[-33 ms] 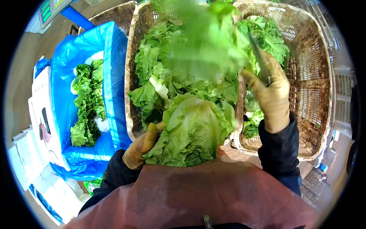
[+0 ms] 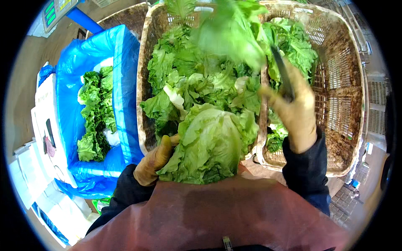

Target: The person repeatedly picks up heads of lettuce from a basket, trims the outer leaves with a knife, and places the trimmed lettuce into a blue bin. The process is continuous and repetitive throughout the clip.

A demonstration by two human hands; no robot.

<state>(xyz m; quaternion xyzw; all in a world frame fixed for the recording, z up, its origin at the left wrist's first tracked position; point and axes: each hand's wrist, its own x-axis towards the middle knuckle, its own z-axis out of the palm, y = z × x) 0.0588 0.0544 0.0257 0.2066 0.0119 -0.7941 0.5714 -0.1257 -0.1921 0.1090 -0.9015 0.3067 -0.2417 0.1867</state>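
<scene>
Lettuce head (image 2: 207, 144), ribs (image 2: 222, 119) converging at far end, long axis unclear

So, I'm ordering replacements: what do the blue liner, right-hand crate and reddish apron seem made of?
Blue liner: probably thin plastic film, being glossy and wrinkled.
Right-hand crate: seemingly moulded plastic, pale under brown grime, judging by its regular slots.
Reddish apron: rubber or coated cloth perhaps, smooth-looking with a dull sheen.
</scene>
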